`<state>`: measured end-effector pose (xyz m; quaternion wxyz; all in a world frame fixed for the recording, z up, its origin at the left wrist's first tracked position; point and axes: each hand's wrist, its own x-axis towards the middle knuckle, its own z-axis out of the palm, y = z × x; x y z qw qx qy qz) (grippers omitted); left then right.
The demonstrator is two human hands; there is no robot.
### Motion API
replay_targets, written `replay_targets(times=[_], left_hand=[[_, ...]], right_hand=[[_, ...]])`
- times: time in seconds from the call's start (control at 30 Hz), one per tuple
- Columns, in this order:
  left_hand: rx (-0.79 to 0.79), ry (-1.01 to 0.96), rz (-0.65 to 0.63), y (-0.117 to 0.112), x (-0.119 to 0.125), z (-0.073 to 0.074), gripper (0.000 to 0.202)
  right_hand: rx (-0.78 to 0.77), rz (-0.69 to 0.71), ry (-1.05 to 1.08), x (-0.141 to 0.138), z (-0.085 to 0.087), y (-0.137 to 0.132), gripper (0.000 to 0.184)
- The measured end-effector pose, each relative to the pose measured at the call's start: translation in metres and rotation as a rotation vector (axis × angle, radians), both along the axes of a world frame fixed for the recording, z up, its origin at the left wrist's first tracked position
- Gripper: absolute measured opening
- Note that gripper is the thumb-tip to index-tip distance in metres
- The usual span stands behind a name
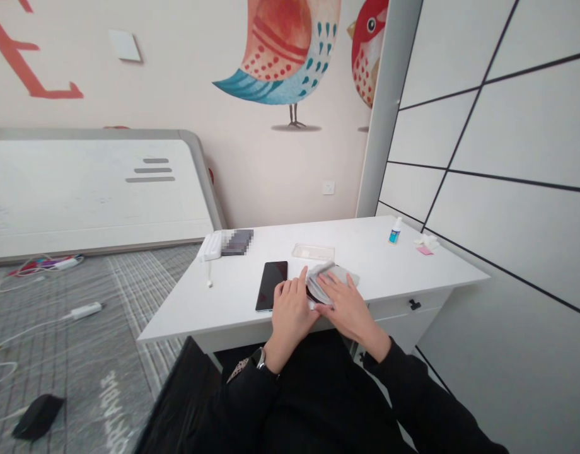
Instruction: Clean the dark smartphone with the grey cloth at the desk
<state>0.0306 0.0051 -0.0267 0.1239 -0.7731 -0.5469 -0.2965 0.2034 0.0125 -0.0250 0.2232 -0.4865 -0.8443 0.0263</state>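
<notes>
A black phone (pixel 272 285) lies screen up on the white desk (pixel 233 296). Just right of it my left hand (pixel 290 309) rests with fingers bent over a dark object that a grey cloth (pixel 328 276) partly wraps. My right hand (pixel 345 301) lies flat on that cloth, fingers stretched and pressing it down. What sits under the cloth is mostly hidden. A clear plastic case (pixel 313 252) lies just behind the cloth.
A small spray bottle (pixel 395 231) and a crumpled white wipe with a pink slip (pixel 425 244) stand at the desk's far right. A white box (pixel 211 246) and a blurred dark item (pixel 237 242) sit at the back left. Cables (pixel 44 315) lie on the grey carpet.
</notes>
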Motion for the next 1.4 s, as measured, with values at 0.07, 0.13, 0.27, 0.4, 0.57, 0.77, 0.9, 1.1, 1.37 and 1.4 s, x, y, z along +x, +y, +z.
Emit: replay_targets(times=[0.07, 0.13, 0.27, 0.4, 0.57, 0.77, 0.9, 1.1, 1.37, 1.4], left_hand=[[0.013, 0.017, 0.011, -0.001, 0.000, 0.000, 0.083], [0.018, 0.019, 0.010, -0.001, 0.000, 0.000, 0.082], [0.008, -0.015, -0.030, 0.001, 0.000, 0.000, 0.092], [-0.002, -0.038, -0.028, 0.003, 0.001, 0.000, 0.099], [0.006, -0.016, -0.024, 0.001, 0.001, -0.002, 0.083], [0.008, 0.000, -0.057, 0.000, -0.001, -0.002, 0.078], [-0.013, -0.061, -0.094, 0.000, 0.000, 0.000, 0.095], [-0.024, -0.024, -0.085, 0.000, -0.001, -0.001, 0.087], [-0.043, -0.012, -0.097, -0.003, -0.001, 0.002, 0.093], [-0.046, -0.024, -0.102, -0.003, 0.000, 0.003, 0.095]], right_hand=[[-0.020, 0.107, 0.028, -0.004, -0.004, -0.016, 0.085], [-0.050, 0.155, 0.066, 0.006, -0.007, -0.026, 0.080], [-0.073, 0.045, 0.092, 0.046, -0.007, -0.011, 0.069], [0.012, -0.177, 0.018, 0.049, -0.001, 0.015, 0.072], [0.021, -0.024, -0.010, 0.002, -0.004, -0.005, 0.083], [-0.044, 0.120, 0.059, 0.025, -0.009, -0.030, 0.071], [0.006, -0.142, 0.015, 0.053, -0.006, -0.001, 0.070], [0.050, -0.097, -0.045, 0.004, -0.005, 0.003, 0.082], [-0.008, 0.022, 0.024, 0.042, -0.010, -0.020, 0.067], [-0.001, -0.038, 0.030, 0.051, -0.010, -0.015, 0.066]])
